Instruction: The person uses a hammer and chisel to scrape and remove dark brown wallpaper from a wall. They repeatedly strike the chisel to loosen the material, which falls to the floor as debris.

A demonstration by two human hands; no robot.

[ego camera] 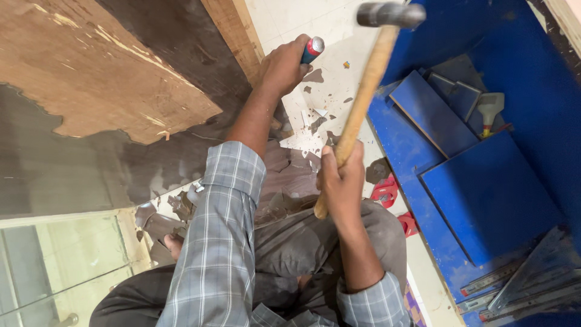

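Right hand point(342, 175) clenches my hammer point(366, 91), raised beside the wooden panel point(103, 79). Left hand point(284, 63) grips the chisel point(312, 49) at the panel's edge; I strike squarely.

The person wears a grey-blue plaid shirt point(218, 242) with buttoned cuffs, the sleeves pushed up above the forearms, and dark grey trousers point(302, 242), dusty at the knee. Both hands are bare.
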